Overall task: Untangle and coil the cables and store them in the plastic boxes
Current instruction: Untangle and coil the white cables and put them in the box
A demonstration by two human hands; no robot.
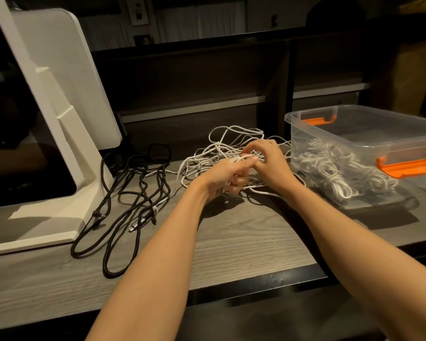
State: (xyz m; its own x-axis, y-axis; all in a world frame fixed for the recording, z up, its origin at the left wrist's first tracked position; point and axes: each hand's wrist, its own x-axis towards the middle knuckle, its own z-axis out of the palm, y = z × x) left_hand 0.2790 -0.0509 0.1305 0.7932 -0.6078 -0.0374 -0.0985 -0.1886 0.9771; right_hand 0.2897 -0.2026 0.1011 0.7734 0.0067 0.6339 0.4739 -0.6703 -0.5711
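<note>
1. Surface: grey wood-grain desk [231,244] with a dark front edge strip along the near side. Lighting dim and warm.
2. Far side of the desk: a dark raised shelf unit [194,77] with horizontal ledges and a vertical divider right of centre. Beyond it, pale curtains or a wall and small framed items, too dim to read.
3. Left: white monitor-style device [47,99] on a white angled stand, base sitting on the desk, dark screen facing near-left.
4. Black cables [133,190] lie loose on the desk just right of the stand base, in long sprawling loops reaching toward the near edge. A connector end shows in among them.
5. White cable tangle [221,148] sits mid-desk toward the far side, between the black cables and the box. Uncoiled, loops sticking up.
6. Clear plastic box [369,148] at right, lid off, orange latches on its far and near ends. White coiled cables [335,171] already lie in its bottom. The box stands just beside the tangle.
7. Left hand [228,177]: over the tangle, fingers curled, gripping white cable strands that run across the top of the fist.
8. Right hand [266,159]: just beside the left, touching it, fingers bent down into the tangle, pinching white strands at the fingertips. Exact strand cannot be told.
9. Both forearms are bare, reaching in from the near edge.
</note>
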